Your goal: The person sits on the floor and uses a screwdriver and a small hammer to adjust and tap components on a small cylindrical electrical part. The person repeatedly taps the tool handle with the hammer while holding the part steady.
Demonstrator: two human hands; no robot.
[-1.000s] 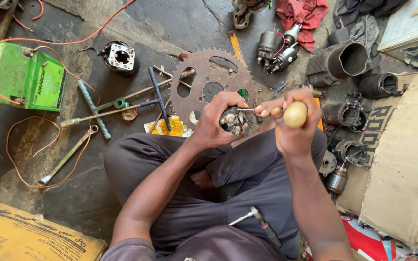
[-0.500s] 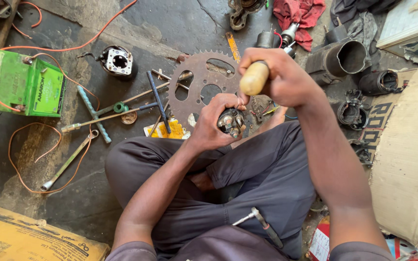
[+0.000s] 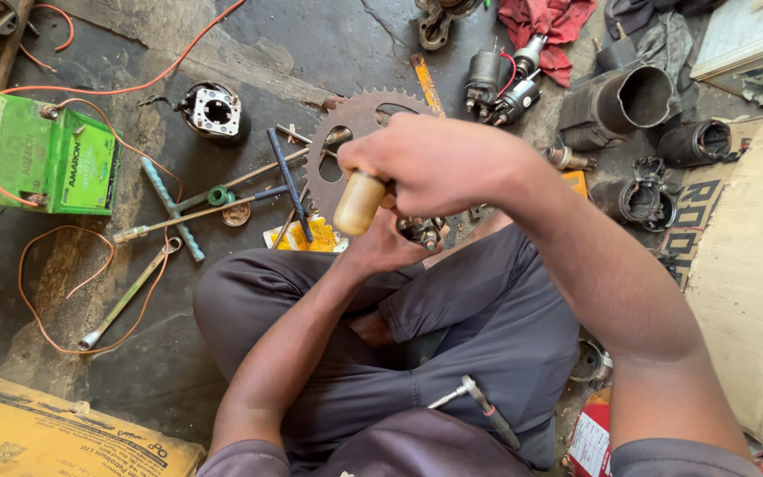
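Head view: I find the right hand (image 3: 439, 163) clenched round a tool with a pale wooden handle (image 3: 359, 202), held over the toothed sprocket (image 3: 346, 132). The handle's butt points down-left, towards the left hand; its long axis runs diagonally up-right into the fist, working end hidden. The left hand (image 3: 381, 247), just below the sprocket, cups a small metal part (image 3: 424, 231), mostly hidden.
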